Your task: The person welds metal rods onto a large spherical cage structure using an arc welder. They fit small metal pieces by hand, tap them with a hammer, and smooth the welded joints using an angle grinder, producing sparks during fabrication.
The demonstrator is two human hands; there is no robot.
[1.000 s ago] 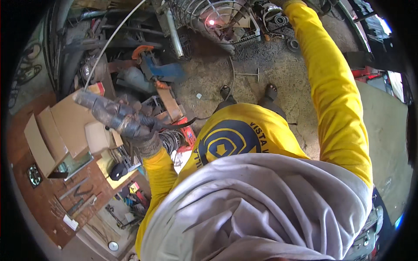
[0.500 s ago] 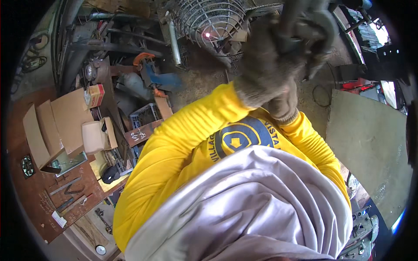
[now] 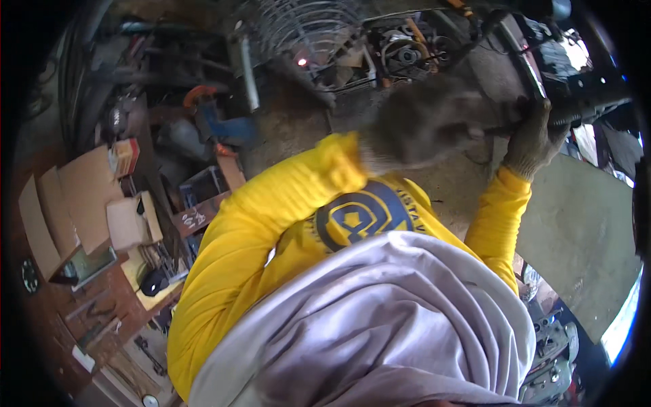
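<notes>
Both my hands wear brown-grey knit gloves below yellow sleeves. My left hand [image 3: 427,122] reaches across in front of my chest to the right; motion smears its fingers, so its grip cannot be made out. At the right, my right hand [image 3: 536,141] is closed around a dark, long bar-like thing [image 3: 588,108], whose kind I cannot make out. The thing points to the right, and its other end is lost in the blur between the two hands.
A round wire cage [image 3: 312,30] stands ahead, near a box of mechanical parts [image 3: 407,54]. On the left, cardboard boxes [image 3: 85,197] and tools lie on a brown bench [image 3: 129,319]. A blue-and-orange clamp-like tool [image 3: 227,125] sits beyond. A grey-green sheet [image 3: 576,230] is at the right.
Both hands have come down from the raised position ahead and drawn apart. My right hand has moved to the right, and the dark thing now lies sideways. The view has shifted slightly.
</notes>
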